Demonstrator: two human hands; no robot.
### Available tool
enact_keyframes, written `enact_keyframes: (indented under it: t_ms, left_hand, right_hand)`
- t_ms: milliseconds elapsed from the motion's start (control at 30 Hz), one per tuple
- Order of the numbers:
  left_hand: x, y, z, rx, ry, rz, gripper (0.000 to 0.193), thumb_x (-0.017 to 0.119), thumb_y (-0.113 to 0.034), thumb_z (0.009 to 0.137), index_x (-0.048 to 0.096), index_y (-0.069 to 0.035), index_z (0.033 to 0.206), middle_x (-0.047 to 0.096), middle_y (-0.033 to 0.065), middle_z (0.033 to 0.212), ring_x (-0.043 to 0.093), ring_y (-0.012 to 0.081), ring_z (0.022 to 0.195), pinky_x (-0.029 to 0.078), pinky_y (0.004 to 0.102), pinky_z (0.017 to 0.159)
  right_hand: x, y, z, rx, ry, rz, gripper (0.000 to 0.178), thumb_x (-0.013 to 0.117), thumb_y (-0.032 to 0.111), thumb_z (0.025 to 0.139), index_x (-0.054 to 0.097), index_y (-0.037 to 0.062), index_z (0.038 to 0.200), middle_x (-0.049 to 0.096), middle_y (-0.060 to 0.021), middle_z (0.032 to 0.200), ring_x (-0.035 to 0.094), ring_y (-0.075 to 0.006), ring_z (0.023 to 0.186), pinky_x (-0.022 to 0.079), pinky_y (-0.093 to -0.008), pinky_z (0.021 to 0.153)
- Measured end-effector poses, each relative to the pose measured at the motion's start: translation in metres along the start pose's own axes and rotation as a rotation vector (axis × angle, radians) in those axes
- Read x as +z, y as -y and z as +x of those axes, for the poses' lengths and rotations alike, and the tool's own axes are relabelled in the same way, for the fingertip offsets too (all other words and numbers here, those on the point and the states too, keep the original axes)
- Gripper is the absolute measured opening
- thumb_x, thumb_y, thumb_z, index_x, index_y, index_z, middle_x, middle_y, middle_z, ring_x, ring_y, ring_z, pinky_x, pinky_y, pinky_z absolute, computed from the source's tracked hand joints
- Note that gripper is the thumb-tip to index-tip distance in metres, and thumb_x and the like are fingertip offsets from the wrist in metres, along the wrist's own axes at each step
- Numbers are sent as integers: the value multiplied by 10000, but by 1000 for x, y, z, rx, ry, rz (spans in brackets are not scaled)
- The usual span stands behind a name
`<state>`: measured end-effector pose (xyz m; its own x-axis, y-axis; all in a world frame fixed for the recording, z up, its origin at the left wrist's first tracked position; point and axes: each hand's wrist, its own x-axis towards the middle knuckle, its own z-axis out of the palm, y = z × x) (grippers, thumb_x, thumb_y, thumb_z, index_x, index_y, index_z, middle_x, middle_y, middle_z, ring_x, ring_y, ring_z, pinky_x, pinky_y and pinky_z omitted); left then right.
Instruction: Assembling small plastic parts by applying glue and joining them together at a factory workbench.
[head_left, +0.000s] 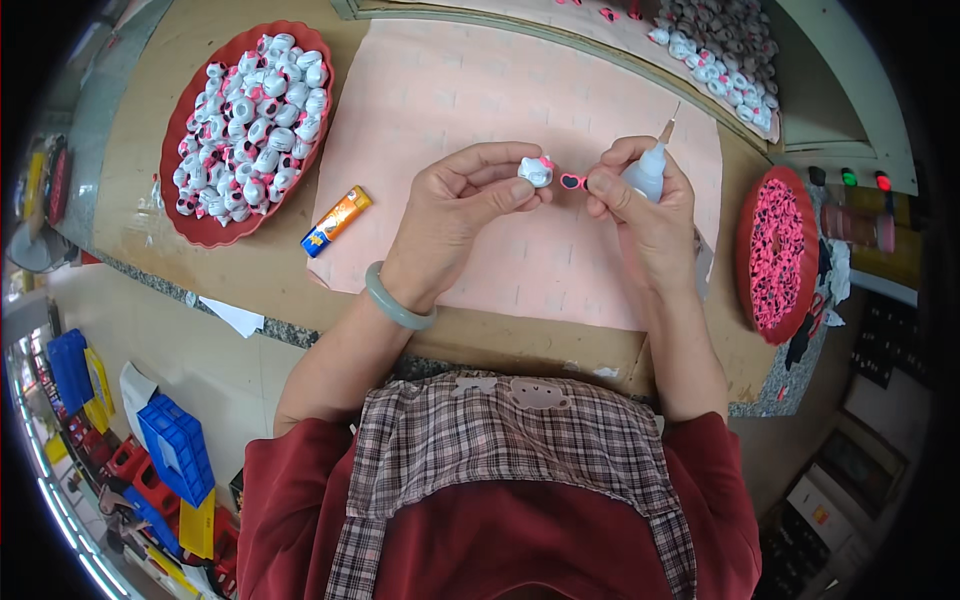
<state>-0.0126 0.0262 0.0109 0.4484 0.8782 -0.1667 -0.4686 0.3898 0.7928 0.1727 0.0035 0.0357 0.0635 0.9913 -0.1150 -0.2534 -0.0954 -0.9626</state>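
Observation:
My left hand point(462, 200), with a pale green bangle point(398, 305) at its wrist, is closed. Its thumb and fingers pinch a small white cat-head bead point(536, 172) with a pink bow. Just to the right, tiny pink-rimmed sunglasses point(572, 182) with dark lenses stick out from the pinched thumb and fingertip of my right hand point(645, 205). That same hand also holds a squeeze bottle point(647, 172) with a thin needle tip pointing up and away. A small gap lies between the sunglasses and the bead.
A red scalloped tray point(176, 222) heaped with similar beads stands on the left. An orange-and-blue packet point(336, 221) lies beside it on the pink sheet point(420, 90). To the right is a red bowl point(745, 262) of pink pieces. Beads fill a shelf point(640, 50) at the back.

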Motion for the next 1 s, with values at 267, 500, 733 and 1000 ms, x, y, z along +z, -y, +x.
enact_keyframes:
  t_ms: [267, 500, 733, 1000]
  left_hand:
    - [5, 3, -3, 55, -9, 137, 298, 605, 5, 834, 565, 36, 1128, 649, 126, 957, 636, 166, 870, 521, 267, 799]
    - [4, 5, -3, 79, -7, 214, 300, 606, 9, 833, 560, 46, 1128, 649, 124, 957, 637, 162, 878, 524, 256, 804]
    - [10, 5, -6, 114, -27, 261, 285, 604, 24, 832, 563, 49, 1113, 636, 124, 991, 627, 162, 909, 522, 255, 817]
    - [11, 8, -7, 161, -20, 254, 259, 586, 31, 844, 551, 54, 1099, 627, 129, 1024, 613, 160, 939, 515, 253, 828]
  right_hand:
    - [6, -11, -7, -80, -25, -35, 167, 680, 11, 785, 561, 8, 903, 626, -75, 760, 594, -107, 633, 482, -210, 561]
    - [13, -14, -10, -122, -77, -162, 145, 679, 0, 783, 568, 6, 876, 634, -72, 765, 600, -100, 644, 499, -206, 572]
    - [17, -21, -13, -280, -153, -388, 158, 695, -6, 766, 574, 9, 866, 630, -65, 770, 600, -103, 662, 499, -220, 603]
    - [13, -28, -10, -695, -110, -761, 186, 719, -38, 715, 585, -9, 840, 628, -83, 790, 609, -130, 685, 504, -238, 625]
